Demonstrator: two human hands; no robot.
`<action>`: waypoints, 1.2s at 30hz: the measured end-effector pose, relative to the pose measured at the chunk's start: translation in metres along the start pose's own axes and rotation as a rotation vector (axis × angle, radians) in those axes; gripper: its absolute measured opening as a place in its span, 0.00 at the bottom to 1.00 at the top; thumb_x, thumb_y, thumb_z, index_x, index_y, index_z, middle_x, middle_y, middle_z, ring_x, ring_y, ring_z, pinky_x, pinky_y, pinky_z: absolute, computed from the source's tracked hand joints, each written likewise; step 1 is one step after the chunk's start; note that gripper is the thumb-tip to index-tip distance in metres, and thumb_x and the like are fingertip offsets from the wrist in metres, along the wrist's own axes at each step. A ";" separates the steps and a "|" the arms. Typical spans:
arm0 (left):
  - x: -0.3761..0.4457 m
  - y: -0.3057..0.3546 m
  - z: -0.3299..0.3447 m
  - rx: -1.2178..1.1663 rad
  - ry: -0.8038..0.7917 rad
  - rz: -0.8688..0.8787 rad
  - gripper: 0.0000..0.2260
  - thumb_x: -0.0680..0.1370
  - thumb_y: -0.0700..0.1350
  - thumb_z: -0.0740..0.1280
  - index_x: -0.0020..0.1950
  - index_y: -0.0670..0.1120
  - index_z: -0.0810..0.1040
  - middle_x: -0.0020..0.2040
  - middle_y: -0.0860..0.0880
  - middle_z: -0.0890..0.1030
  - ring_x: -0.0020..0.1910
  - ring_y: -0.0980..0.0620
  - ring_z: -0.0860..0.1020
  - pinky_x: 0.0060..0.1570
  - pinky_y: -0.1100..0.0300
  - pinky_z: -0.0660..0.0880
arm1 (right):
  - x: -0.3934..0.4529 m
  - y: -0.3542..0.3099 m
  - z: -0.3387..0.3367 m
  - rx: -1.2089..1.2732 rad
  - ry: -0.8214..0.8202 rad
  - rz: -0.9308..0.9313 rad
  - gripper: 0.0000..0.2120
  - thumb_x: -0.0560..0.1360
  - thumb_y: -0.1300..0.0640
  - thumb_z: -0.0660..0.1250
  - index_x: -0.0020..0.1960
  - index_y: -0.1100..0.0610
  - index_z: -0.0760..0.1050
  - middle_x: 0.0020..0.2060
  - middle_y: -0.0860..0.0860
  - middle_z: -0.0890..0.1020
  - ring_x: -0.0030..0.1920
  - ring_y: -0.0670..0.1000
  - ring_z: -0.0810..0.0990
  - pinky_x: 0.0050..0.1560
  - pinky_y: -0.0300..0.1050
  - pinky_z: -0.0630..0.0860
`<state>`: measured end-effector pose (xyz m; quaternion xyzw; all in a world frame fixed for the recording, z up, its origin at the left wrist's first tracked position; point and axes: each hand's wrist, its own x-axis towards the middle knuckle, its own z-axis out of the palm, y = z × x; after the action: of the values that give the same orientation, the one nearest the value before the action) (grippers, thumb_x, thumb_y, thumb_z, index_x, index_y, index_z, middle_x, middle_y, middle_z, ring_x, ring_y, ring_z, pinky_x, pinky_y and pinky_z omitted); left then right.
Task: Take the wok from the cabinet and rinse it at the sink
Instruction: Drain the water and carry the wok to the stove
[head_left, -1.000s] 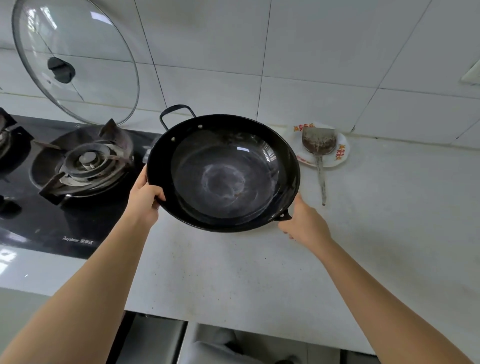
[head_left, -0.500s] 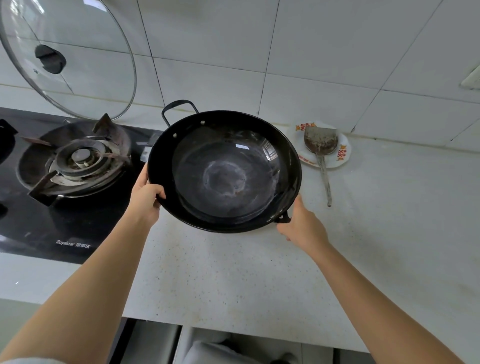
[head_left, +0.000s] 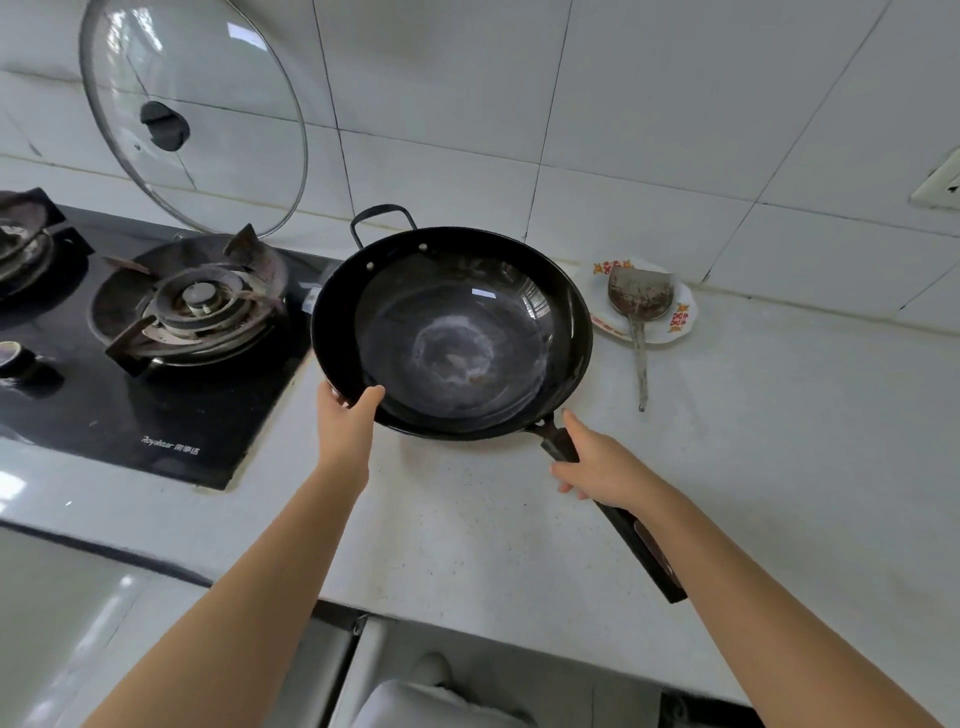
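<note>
Black wok (head_left: 452, 332) sits over the worktop (head_left: 753, 467), nothing visible in it; left hand (head_left: 345, 421) grips its near rim, right hand (head_left: 602, 467) wraps the long handle. Beyond the right hand, a plate (head_left: 680, 325) carries a spatula (head_left: 640, 306); tiled wall behind.

Wok handle (head_left: 631, 535) mid-part hidden under right hand (head_left: 602, 467); far-left burner (head_left: 21, 239) cut off.

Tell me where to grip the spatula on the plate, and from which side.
Grip the spatula by its thin handle, coming from the near counter side: the blade rests on the plate by the wall, while the handle sticks out past the rim toward you.
</note>
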<state>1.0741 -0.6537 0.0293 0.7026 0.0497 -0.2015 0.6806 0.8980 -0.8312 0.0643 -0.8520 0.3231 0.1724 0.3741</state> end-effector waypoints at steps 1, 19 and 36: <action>-0.008 -0.003 0.004 0.018 -0.006 0.003 0.23 0.77 0.41 0.65 0.70 0.48 0.64 0.61 0.50 0.73 0.61 0.48 0.73 0.61 0.54 0.70 | -0.002 0.000 0.001 -0.021 -0.018 -0.012 0.35 0.79 0.57 0.59 0.77 0.52 0.42 0.61 0.56 0.77 0.42 0.45 0.76 0.49 0.41 0.73; -0.005 0.005 0.008 0.192 0.053 -0.020 0.27 0.78 0.34 0.59 0.75 0.47 0.57 0.63 0.43 0.74 0.44 0.52 0.74 0.36 0.64 0.69 | 0.031 -0.003 -0.012 0.306 0.309 0.023 0.32 0.79 0.50 0.59 0.77 0.59 0.49 0.72 0.59 0.65 0.67 0.60 0.71 0.66 0.58 0.71; 0.057 0.020 -0.008 0.209 -0.067 0.042 0.27 0.77 0.31 0.56 0.73 0.53 0.64 0.54 0.50 0.78 0.55 0.49 0.76 0.53 0.56 0.73 | 0.051 -0.018 0.012 0.315 0.505 0.038 0.32 0.79 0.55 0.60 0.77 0.62 0.49 0.57 0.57 0.79 0.62 0.58 0.76 0.60 0.50 0.73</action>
<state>1.1346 -0.6586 0.0277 0.7634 -0.0091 -0.2145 0.6092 0.9468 -0.8348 0.0381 -0.7933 0.4446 -0.0902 0.4061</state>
